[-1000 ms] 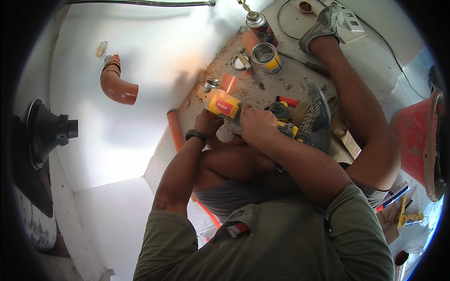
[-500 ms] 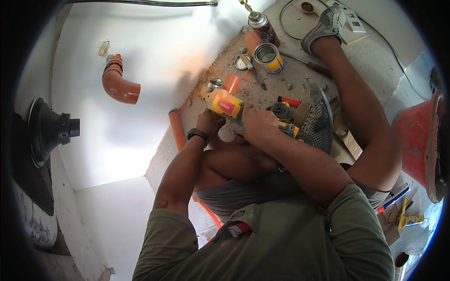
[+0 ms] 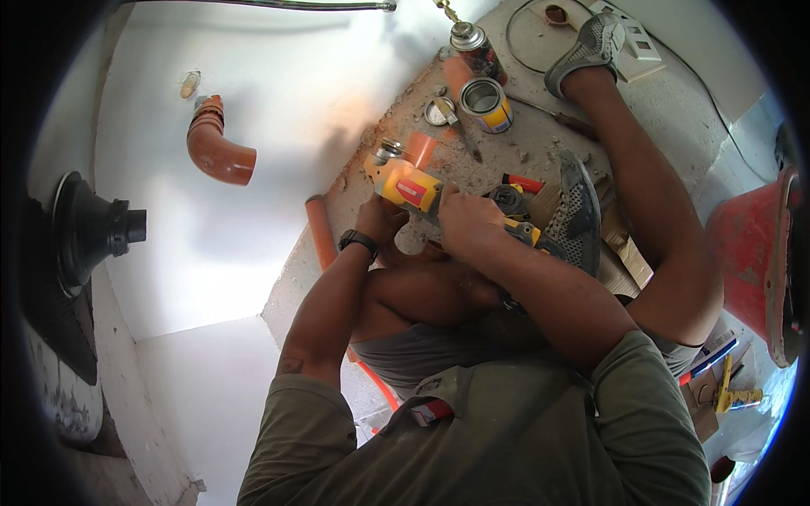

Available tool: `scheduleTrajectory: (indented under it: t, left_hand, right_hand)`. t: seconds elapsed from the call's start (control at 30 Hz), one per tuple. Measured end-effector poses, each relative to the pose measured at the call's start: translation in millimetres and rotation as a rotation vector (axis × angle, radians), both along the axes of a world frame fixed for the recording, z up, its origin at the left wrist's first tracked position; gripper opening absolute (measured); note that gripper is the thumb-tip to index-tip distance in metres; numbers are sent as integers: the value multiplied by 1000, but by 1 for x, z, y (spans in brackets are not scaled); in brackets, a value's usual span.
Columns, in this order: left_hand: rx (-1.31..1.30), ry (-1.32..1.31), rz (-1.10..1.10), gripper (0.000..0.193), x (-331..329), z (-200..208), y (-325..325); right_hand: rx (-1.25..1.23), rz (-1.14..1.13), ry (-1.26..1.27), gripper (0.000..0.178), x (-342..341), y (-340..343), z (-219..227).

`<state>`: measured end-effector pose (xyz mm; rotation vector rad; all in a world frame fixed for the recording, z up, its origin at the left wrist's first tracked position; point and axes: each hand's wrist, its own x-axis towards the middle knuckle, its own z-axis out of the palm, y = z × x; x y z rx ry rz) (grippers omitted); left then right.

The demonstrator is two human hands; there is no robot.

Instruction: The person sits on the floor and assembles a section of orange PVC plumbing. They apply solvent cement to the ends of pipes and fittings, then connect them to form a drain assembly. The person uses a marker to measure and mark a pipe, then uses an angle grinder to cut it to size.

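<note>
My right hand (image 3: pixel 469 221) is wrapped round the body of a yellow and grey angle grinder (image 3: pixel 411 191). Its metal head points up and left, close to an orange pipe piece (image 3: pixel 420 148) that shows just beyond it. My left hand (image 3: pixel 380 221), with a black watch at the wrist, is curled below the grinder's front end. The grinder hides most of those fingers and whatever they grip. My bent leg (image 3: pixel 434 295) lies right under both hands. Between my left forearm and the white wall, another orange pipe (image 3: pixel 318 229) lies on the floor.
Beyond the hands stand an open tin (image 3: pixel 484 103) and a gas canister (image 3: pixel 477 52), with a paintbrush (image 3: pixel 462 135) beside them. A tape measure (image 3: pixel 507 201) lies near my shoe. An orange elbow pipe (image 3: pixel 218 152) juts from the wall. At right is a red bucket (image 3: pixel 747 253).
</note>
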<state>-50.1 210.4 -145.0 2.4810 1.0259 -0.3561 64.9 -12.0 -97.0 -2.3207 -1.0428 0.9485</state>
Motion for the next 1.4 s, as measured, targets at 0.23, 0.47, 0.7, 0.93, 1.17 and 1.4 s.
scheduleTrajectory:
  t: [0.23,0.47,0.7,0.93,1.17,1.4]
  left_hand:
    - [12,31,-7,53,1,-1,1]
    - [1,38,-8,52,1,0,-1]
    - [45,21,-1,51,-2,-7,3]
    - [65,-51,-13,49,-5,-12,5]
    - [28,-10,-13,50,-2,-4,1]
    - [56,-30,-25,50,-1,0,-5]
  right_hand:
    - [2,18,-6,64,0,-1,0]
    - [-12,13,-10,65,-1,1,-4]
    - [-6,11,-8,68,0,0,-1]
    - [-16,24,4,69,1,-2,2]
    - [-14,34,-21,66,-1,0,-3]
    - [-10,38,-8,63,0,0,-2]
